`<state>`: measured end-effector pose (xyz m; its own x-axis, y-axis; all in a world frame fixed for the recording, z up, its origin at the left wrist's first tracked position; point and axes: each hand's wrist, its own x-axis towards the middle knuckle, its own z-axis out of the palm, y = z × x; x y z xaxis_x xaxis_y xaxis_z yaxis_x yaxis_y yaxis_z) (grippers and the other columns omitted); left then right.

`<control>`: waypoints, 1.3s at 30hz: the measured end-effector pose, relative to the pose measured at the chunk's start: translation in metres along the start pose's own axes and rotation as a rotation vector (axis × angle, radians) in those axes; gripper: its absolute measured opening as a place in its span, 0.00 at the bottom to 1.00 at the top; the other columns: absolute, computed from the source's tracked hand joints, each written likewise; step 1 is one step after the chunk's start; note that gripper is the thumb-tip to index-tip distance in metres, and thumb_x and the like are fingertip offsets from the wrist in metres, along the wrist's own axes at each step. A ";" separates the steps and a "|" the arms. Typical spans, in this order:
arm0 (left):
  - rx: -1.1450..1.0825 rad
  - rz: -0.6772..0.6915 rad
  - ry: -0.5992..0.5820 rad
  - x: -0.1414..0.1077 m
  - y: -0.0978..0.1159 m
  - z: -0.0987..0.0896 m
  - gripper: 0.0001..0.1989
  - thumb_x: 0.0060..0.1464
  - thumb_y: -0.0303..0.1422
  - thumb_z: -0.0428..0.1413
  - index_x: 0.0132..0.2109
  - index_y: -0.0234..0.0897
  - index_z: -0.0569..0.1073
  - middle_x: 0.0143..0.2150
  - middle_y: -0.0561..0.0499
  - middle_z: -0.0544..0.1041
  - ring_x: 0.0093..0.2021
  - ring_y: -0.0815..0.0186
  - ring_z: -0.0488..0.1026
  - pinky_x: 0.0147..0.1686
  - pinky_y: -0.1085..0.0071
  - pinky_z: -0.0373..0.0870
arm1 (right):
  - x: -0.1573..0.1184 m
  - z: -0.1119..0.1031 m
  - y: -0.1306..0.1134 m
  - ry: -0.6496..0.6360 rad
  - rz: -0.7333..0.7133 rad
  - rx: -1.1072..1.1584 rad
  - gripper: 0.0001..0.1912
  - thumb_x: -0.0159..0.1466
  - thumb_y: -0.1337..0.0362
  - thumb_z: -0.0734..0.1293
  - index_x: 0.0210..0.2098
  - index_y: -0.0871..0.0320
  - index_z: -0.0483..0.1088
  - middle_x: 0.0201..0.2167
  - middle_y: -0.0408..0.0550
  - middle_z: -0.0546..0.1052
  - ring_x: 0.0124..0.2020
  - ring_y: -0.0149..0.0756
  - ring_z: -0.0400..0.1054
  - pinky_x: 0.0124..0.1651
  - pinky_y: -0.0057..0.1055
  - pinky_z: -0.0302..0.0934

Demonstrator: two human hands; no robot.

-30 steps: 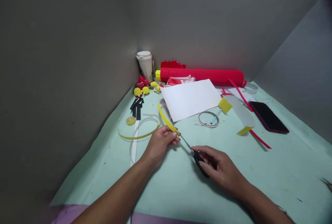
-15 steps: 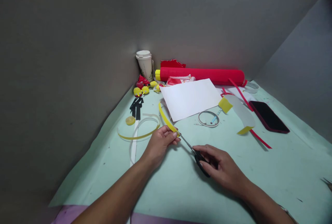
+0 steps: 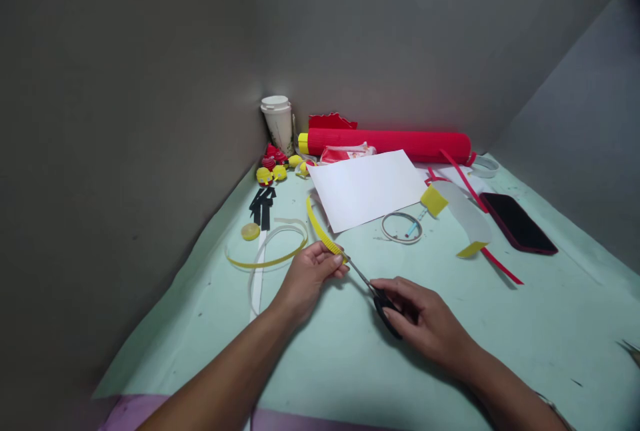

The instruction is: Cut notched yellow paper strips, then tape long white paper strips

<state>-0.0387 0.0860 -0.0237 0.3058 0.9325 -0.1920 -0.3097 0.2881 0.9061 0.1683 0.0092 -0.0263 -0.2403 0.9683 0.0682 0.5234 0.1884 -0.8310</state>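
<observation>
Between the fingers of my left hand point(image 3: 311, 278) is the end of a yellow corrugated paper strip point(image 3: 320, 228), which curves up and away toward a white sheet. My right hand point(image 3: 424, 314) is closed on the black handles of a pair of scissors point(image 3: 383, 308). The scissors' tips meet the strip's end right at my left fingertips, where the exact cut is too small to make out. Left of my left hand lies a loose curl of yellow and white strip point(image 3: 267, 263).
Behind my hands are the white sheet point(image 3: 370, 188), a red corrugated roll point(image 3: 390, 142) and a lidded cup point(image 3: 278, 124). Black strips point(image 3: 265, 208) and a tape roll point(image 3: 251, 231) lie left. A metal ring point(image 3: 402, 228), red strips point(image 3: 503, 268) and a phone point(image 3: 519, 223) lie right.
The scissors' handles have drawn slightly closer together. Both hands stay in nearly the same place on the strip and scissors.
</observation>
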 end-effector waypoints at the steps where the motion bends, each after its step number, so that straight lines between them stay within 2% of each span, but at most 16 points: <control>1: 0.001 -0.001 0.003 0.000 0.000 0.000 0.10 0.48 0.30 0.64 0.38 0.32 0.74 0.32 0.52 0.75 0.31 0.71 0.72 0.35 0.74 0.68 | 0.000 0.000 0.000 -0.001 -0.004 -0.005 0.17 0.61 0.65 0.64 0.50 0.54 0.71 0.31 0.43 0.71 0.30 0.33 0.64 0.34 0.29 0.61; 18: -0.003 -0.006 0.003 -0.001 0.001 0.001 0.10 0.49 0.31 0.64 0.37 0.32 0.74 0.32 0.51 0.76 0.31 0.71 0.72 0.36 0.74 0.68 | 0.000 0.001 0.002 0.006 -0.038 -0.051 0.17 0.62 0.64 0.63 0.51 0.54 0.71 0.30 0.44 0.72 0.29 0.33 0.64 0.33 0.30 0.61; 26: -0.017 -0.016 -0.002 -0.001 0.001 0.003 0.11 0.47 0.31 0.66 0.37 0.31 0.74 0.31 0.51 0.76 0.31 0.71 0.73 0.34 0.74 0.69 | 0.000 -0.002 -0.002 -0.015 0.050 0.077 0.18 0.61 0.65 0.63 0.51 0.55 0.71 0.32 0.45 0.72 0.30 0.34 0.64 0.34 0.31 0.62; 39: -0.005 -0.015 -0.018 -0.001 0.001 0.003 0.11 0.46 0.31 0.66 0.36 0.31 0.75 0.31 0.50 0.76 0.30 0.71 0.73 0.34 0.73 0.68 | 0.000 0.000 -0.004 0.010 -0.038 -0.038 0.19 0.61 0.66 0.63 0.52 0.55 0.69 0.31 0.44 0.71 0.30 0.34 0.65 0.34 0.32 0.61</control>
<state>-0.0368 0.0847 -0.0219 0.3267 0.9241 -0.1985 -0.3099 0.3031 0.9012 0.1660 0.0087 -0.0232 -0.2524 0.9619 0.1053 0.5446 0.2311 -0.8062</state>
